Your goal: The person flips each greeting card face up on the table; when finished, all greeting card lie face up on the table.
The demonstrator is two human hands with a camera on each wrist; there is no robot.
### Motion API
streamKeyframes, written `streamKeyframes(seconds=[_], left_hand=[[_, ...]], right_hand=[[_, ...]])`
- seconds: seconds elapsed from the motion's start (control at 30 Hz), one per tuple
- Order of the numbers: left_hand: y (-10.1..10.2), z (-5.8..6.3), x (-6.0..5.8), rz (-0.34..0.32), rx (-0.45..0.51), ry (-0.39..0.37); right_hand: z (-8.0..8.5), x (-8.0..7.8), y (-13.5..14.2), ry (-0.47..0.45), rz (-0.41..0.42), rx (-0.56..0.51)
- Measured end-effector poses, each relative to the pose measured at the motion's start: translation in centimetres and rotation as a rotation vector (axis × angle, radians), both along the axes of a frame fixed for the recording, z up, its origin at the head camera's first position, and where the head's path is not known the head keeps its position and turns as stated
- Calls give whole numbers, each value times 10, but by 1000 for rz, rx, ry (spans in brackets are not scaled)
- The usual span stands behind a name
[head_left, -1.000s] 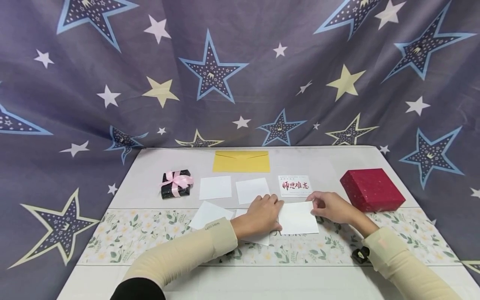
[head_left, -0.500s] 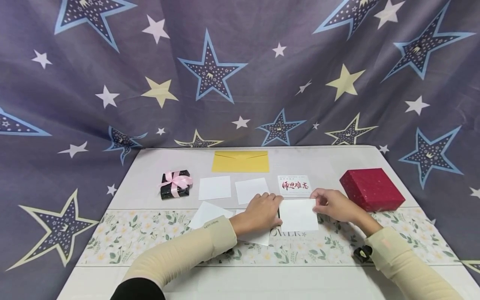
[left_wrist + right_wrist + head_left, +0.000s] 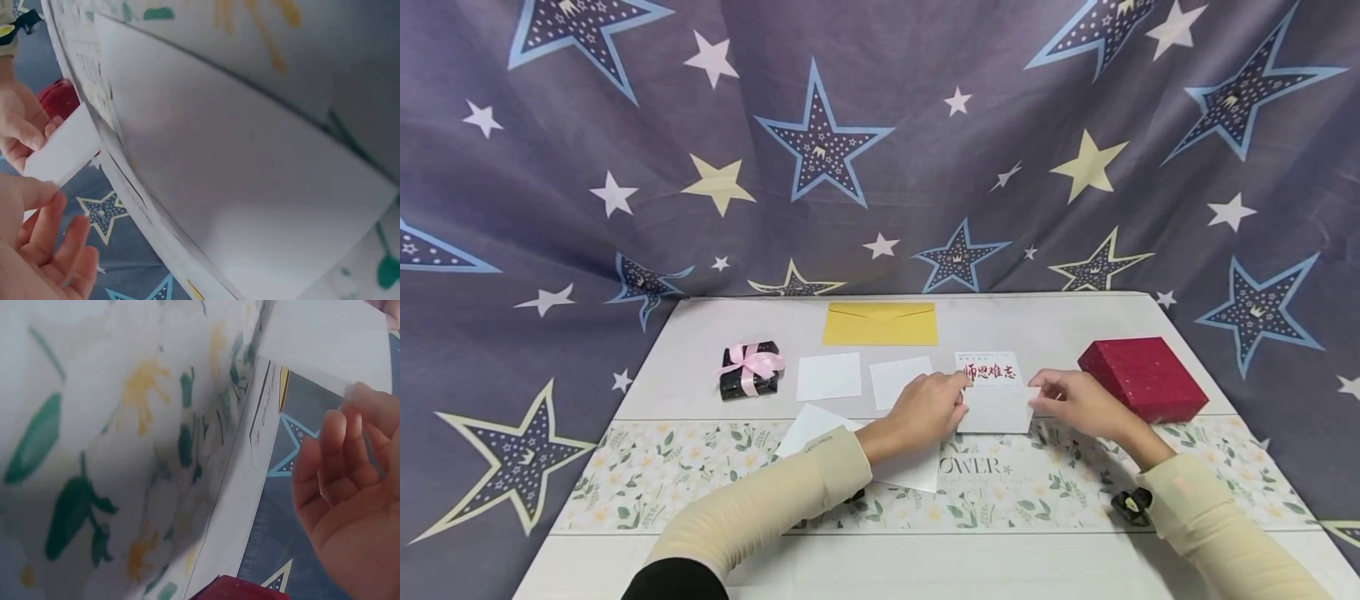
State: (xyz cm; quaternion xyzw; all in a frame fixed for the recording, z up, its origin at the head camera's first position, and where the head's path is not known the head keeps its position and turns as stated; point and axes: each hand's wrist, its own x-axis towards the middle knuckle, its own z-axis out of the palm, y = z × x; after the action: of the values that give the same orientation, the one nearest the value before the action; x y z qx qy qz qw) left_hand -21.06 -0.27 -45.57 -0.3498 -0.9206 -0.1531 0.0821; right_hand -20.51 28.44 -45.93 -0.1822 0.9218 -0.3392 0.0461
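A blank white card [image 3: 995, 411] is held up by both hands, tilted, in front of a card with red Chinese characters [image 3: 989, 368]. My left hand [image 3: 925, 408] pinches its left edge; my right hand [image 3: 1078, 404] pinches the right edge between thumb and fingertips. In the left wrist view the pinched card [image 3: 65, 147] spans the two hands. The right wrist view shows the right thumb and fingertips on the card [image 3: 331, 337] corner. Under the left forearm lie white cards [image 3: 917, 473], partly hidden by the arm.
Two blank white cards, a left one [image 3: 829, 377] and a right one [image 3: 897, 379], lie behind the left hand. A yellow envelope [image 3: 880, 325] is at the back. A black gift box with pink ribbon [image 3: 750, 370] stands left, a dark red box [image 3: 1144, 379] right.
The white card has been lifted and tilted up from the table, moving slightly away toward the printed card. Both hands have risen with it, and the lettering on the tablecloth is uncovered.
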Motion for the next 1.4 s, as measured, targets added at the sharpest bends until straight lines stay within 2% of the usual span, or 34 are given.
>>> streamKeyframes(seconds=[0.13, 0.27, 0.37, 0.5, 0.67, 0.83, 1.03, 1.2, 1.4], left_hand=[[-1, 3, -2, -8, 74, 42], [-3, 4, -3, -18, 143, 56], [-3, 4, -4, -34, 187, 85], [-2, 5, -4, -60, 216, 111], [-4, 5, -3, -62, 193, 104], [-4, 5, -2, -53, 143, 82], [-3, 3, -2, -68, 126, 33], [-3, 2, -1, -109, 87, -6], [-3, -1, 0, -146, -27, -90]], right_hand=[[2, 0, 4, -33, 12, -89], [1, -1, 10, -141, 114, -272], [-1, -2, 13, -210, 173, -360], [-1, -2, 10, -256, 130, -325], [2, -1, 8, -273, 45, -246], [-1, -2, 8, -211, 37, -226], [1, -1, 6, -139, 44, -225], [0, -1, 8, -88, 27, -146], [-2, -2, 10, -88, 4, -43]])
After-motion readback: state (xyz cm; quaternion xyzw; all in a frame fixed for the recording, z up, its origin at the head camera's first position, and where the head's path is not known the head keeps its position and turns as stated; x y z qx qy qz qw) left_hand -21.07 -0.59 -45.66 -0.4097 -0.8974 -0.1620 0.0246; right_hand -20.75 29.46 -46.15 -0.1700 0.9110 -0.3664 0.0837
